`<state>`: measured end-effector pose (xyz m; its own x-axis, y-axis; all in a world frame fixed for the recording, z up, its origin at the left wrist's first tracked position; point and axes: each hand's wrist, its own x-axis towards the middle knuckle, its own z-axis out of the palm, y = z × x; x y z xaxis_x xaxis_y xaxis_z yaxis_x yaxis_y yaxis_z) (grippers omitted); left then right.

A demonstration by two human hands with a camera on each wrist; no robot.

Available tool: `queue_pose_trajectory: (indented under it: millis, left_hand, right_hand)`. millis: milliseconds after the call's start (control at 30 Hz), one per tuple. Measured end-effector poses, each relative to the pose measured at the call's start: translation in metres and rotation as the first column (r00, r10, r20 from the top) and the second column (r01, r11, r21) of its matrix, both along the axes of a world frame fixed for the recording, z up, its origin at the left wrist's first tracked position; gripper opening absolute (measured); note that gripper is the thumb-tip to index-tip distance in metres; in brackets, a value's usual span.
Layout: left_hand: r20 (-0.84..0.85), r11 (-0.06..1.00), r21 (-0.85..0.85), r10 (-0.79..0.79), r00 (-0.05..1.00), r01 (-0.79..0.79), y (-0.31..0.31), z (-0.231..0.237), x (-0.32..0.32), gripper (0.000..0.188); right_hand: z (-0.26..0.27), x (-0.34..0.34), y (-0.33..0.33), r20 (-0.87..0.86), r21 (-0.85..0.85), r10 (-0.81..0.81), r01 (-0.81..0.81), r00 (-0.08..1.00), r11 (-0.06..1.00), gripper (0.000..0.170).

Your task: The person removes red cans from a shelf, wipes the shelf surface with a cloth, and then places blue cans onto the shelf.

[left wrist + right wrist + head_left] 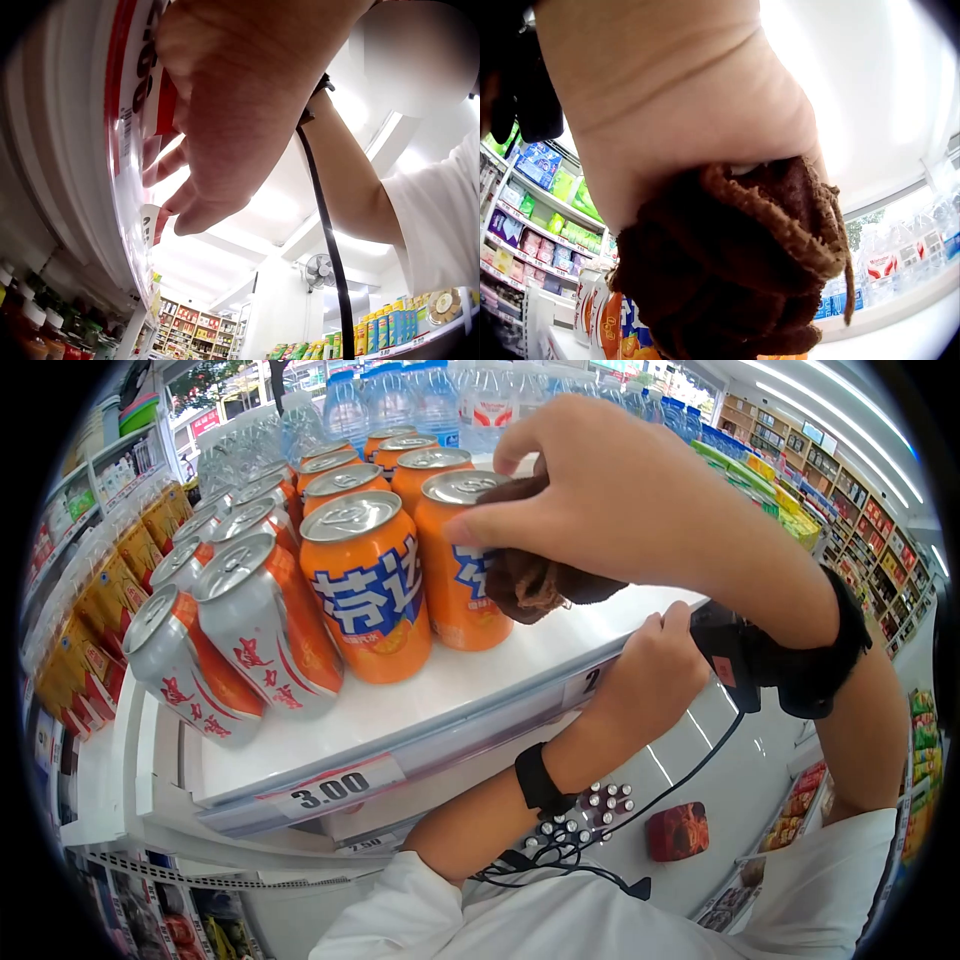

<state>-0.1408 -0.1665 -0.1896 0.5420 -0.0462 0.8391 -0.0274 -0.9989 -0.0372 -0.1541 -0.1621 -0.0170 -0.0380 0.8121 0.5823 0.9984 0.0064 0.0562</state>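
My right hand (600, 490) grips a bunched brown cloth (735, 270). Its thumb is right at the upper side of the front orange soda can (465, 600), and the cloth overlaps that can's right side in the head view. Another orange can (365, 610) with blue and white lettering stands just left of it. My left hand (655, 670) is at the shelf's front edge, its fingers loosely extended by the price strip (131, 150) in the left wrist view. All the cans shown here stand upright on the white shelf (400, 710).
Silver-and-orange cans (265, 630) stand in rows on the left. Clear water bottles (400, 400) line the back. Below the shelf edge, a red box (677, 832) and several capped bottles (560, 830) are on the floor. A cable (690, 770) hangs from the right wrist.
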Motion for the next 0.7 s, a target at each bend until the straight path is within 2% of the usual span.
queue_pose_trajectory:
  millis: [67, 100, 133, 200, 233, 267, 300, 333, 367, 433, 500, 533, 600, 667, 700]
  left_hand:
    - [0.093, 1.0, -0.025, -0.016, 0.996, 0.019, 0.001, 0.001, -0.001, 0.007]
    - [0.144, 0.999, 0.035, 0.019, 0.989, -0.024, 0.001, 0.006, -0.005, 0.011]
    - [0.141, 1.0, 0.028, 0.001, 0.99, -0.005, 0.001, 0.008, -0.005, 0.011]
    - [-0.01, 0.994, 0.109, 0.03, 1.0, -0.028, 0.002, 0.012, -0.003, 0.014]
    - [-0.092, 0.998, 0.056, 0.019, 0.996, -0.014, 0.003, 0.016, -0.004, 0.018]
    - [-0.152, 1.0, 0.019, 0.013, 0.988, -0.01, 0.002, 0.02, -0.009, 0.024]
    - [-0.145, 1.0, 0.011, 0.0, 0.989, 0.002, 0.003, 0.021, -0.01, 0.029]
    - [-0.14, 1.0, 0.003, -0.014, 0.99, 0.014, 0.002, 0.022, -0.01, 0.034]
    - [-0.17, 1.0, -0.027, -0.01, 0.985, 0.006, 0.001, 0.024, -0.011, 0.043]
    - [-0.178, 1.0, -0.02, 0.015, 0.984, -0.019, -0.003, 0.027, -0.012, 0.043]
    - [-0.232, 0.995, -0.07, 0.051, 0.971, -0.068, -0.008, 0.035, -0.016, 0.041]
    - [-0.243, 0.996, -0.065, 0.043, 0.969, -0.061, -0.011, 0.038, -0.019, 0.041]
    - [-0.233, 0.996, -0.085, 0.009, 0.973, -0.029, -0.012, 0.046, -0.023, 0.04]
    - [-0.172, 0.998, -0.065, -0.02, 0.985, 0.009, -0.016, 0.054, -0.027, 0.043]
    - [-0.108, 0.999, -0.033, 0.035, 0.994, -0.039, -0.021, 0.06, -0.032, 0.045]
  right_hand:
    - [0.003, 0.002, -0.003, -0.042, -0.075, -0.015, 0.012, 0.999, 0.997, 0.06]
    - [0.02, -0.011, -0.021, 0.037, -0.242, -0.15, 0.154, 0.988, 0.958, 0.055]
    - [0.034, -0.01, -0.032, 0.034, -0.25, -0.168, 0.172, 0.985, 0.953, 0.055]
    - [0.055, 0.006, -0.054, -0.325, -0.468, -0.137, -0.033, 0.936, 0.883, 0.066]
    - [0.052, 0.006, -0.068, -0.417, -0.378, -0.107, -0.065, 0.902, 0.924, 0.06]
    - [0.042, 0.01, -0.07, -0.42, -0.382, -0.126, -0.049, 0.899, 0.923, 0.06]
    - [0.025, 0.016, -0.069, -0.38, -0.165, -0.091, 0.029, 0.92, 0.986, 0.055]
    - [0.012, 0.024, -0.071, -0.329, 0.063, -0.069, 0.095, 0.942, 0.993, 0.051]
    - [0.01, 0.043, -0.071, -0.334, 0.063, -0.088, 0.115, 0.938, 0.991, 0.051]
    - [0.021, 0.085, -0.072, -0.446, 0.013, -0.08, 0.096, 0.891, 0.995, 0.044]
    - [0.02, 0.092, -0.084, -0.51, 0.01, -0.122, 0.148, 0.851, 0.989, 0.043]
    - [0.019, 0.093, -0.089, -0.567, 0.002, -0.15, 0.184, 0.81, 0.983, 0.043]
    - [0.014, 0.106, -0.093, -0.574, 0.02, -0.147, 0.193, 0.805, 0.981, 0.043]
    - [0.009, 0.125, -0.096, -0.731, 0.001, -0.054, 0.079, 0.68, 0.997, 0.044]
    - [-0.001, 0.148, -0.093, -0.771, 0.094, 0.107, -0.054, 0.628, 0.994, 0.044]
